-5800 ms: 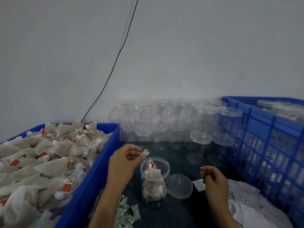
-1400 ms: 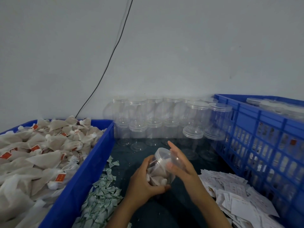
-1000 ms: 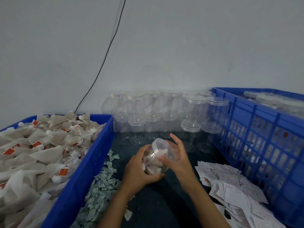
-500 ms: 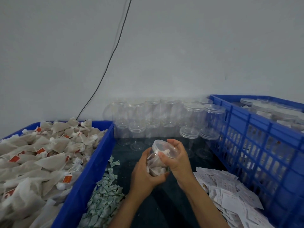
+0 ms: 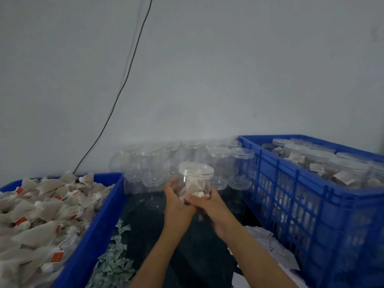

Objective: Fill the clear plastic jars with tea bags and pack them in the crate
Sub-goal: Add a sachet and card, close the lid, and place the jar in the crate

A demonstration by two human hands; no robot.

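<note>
The filled jar (image 5: 196,180) stands upright with its lid (image 5: 196,169) on, lifted just left of the crate (image 5: 291,183), cupped low from both sides, probably to carry it over the crate wall without spilling. The left hand (image 5: 176,201) and right hand (image 5: 207,202) curl round its base, thumbs touching in front. Left of the crate, empty jars (image 5: 230,163) blur together; how firmly the lid is seated cannot be told.

A bin (image 5: 93,235) of tea bags (image 5: 41,215) fills the frame's lower left; a crate (image 5: 311,204) holding filled jars (image 5: 332,163) occupies the right. Between them, empty jars (image 5: 187,163) stand stacked at centre, behind both hands (image 5: 180,204) (image 5: 209,202) holding a lidded jar (image 5: 196,181).
</note>
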